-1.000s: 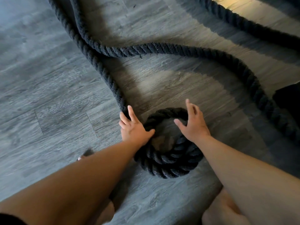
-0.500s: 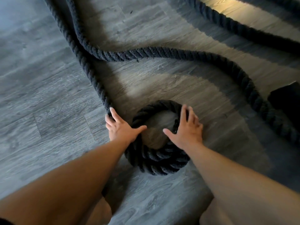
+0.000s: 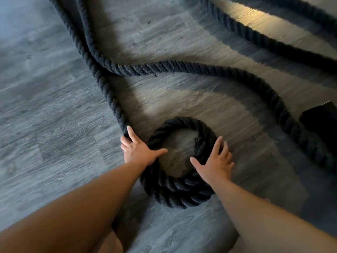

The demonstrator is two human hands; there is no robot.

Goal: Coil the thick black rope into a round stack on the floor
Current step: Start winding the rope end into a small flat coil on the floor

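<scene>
The left hand [image 3: 138, 151] and right hand [image 3: 215, 161] press flat, fingers straight, on either side of the thick black twisted rope [image 3: 175, 190], coiled small on the grey plank floor [image 3: 45, 125]. If pressure eases, its stiff loose run could spring the ring open.

No text, label, brand, number or sign can be read anywhere in view. Rope [image 3: 182, 68], wood-grain floor [image 3: 45, 106] and the dark object at the right edge [image 3: 321, 121] show plain surfaces only.
</scene>
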